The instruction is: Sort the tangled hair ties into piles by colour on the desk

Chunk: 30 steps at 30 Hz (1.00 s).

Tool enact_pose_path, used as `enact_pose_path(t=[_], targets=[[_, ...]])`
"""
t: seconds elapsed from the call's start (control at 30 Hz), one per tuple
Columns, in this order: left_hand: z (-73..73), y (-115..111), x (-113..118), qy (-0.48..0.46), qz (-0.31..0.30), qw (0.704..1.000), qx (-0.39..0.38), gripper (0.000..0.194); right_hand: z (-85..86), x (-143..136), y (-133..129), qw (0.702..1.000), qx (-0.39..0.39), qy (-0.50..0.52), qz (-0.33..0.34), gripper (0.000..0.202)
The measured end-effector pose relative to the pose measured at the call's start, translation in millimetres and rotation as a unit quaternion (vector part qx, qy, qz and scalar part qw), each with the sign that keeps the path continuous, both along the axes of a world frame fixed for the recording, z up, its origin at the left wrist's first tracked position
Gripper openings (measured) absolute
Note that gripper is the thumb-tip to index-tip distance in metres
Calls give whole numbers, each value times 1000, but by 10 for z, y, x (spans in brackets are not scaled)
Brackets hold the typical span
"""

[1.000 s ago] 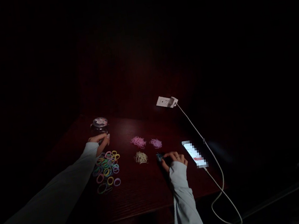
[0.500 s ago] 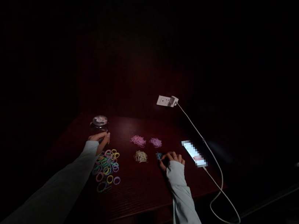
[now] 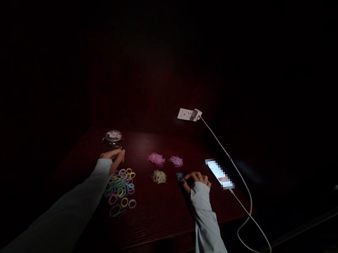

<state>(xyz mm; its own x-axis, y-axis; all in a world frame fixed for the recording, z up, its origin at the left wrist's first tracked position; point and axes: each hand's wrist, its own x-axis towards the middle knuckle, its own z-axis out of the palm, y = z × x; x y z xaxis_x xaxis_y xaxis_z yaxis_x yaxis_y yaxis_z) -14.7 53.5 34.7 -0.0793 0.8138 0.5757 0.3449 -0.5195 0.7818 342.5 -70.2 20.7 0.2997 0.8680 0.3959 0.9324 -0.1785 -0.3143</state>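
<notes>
My left hand (image 3: 114, 158), fingers curled together, rests by the near side of a clear jar (image 3: 113, 139) with a lid; what the fingers hold, if anything, is hidden. Just below it lies a spread of coloured hair ties (image 3: 121, 187). On the right, my right hand (image 3: 198, 179) has its thumb and forefinger drawn together at the edge of a small pile of blue elastic bands (image 3: 180, 177). Anything pinched there is too small to make out. Nearby are piles of pink bands (image 3: 156, 159), purple bands (image 3: 176, 161) and cream bands (image 3: 159, 177).
A lit phone (image 3: 219, 174) lies on the dark red table (image 3: 156, 216), right of my right hand. Its white cable (image 3: 222, 144) runs up to a charger (image 3: 197, 114) in a wall socket (image 3: 185, 114) and loops past the table's right edge. The surroundings are very dark.
My right hand has shifted slightly to the right, away from the blue bands. My left hand stays by the jar.
</notes>
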Motion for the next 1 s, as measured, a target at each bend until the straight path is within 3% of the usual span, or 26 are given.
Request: enact_pose_path(t=[0.3, 0.5, 0.67, 0.9, 1.0], targets=[[48, -34, 7, 2, -2, 1000, -13, 45, -26, 46, 29, 999, 33, -2, 6, 19], [202, -221, 32, 6, 0, 1000, -27, 42, -64, -388, 39, 992, 97, -60, 47, 17], [262, -305, 52, -1, -2, 1000, -25, 42, -108, -635, 116, 988, 76, -88, 97, 7], [193, -110, -33, -88, -10, 994, -62, 40, -15, -699, 42, 994, 45, -28, 94, 13], [234, 49, -209, -188, 43, 979, -66, 37, 95, -777, -13, 993, 74, 39, 79, 20]])
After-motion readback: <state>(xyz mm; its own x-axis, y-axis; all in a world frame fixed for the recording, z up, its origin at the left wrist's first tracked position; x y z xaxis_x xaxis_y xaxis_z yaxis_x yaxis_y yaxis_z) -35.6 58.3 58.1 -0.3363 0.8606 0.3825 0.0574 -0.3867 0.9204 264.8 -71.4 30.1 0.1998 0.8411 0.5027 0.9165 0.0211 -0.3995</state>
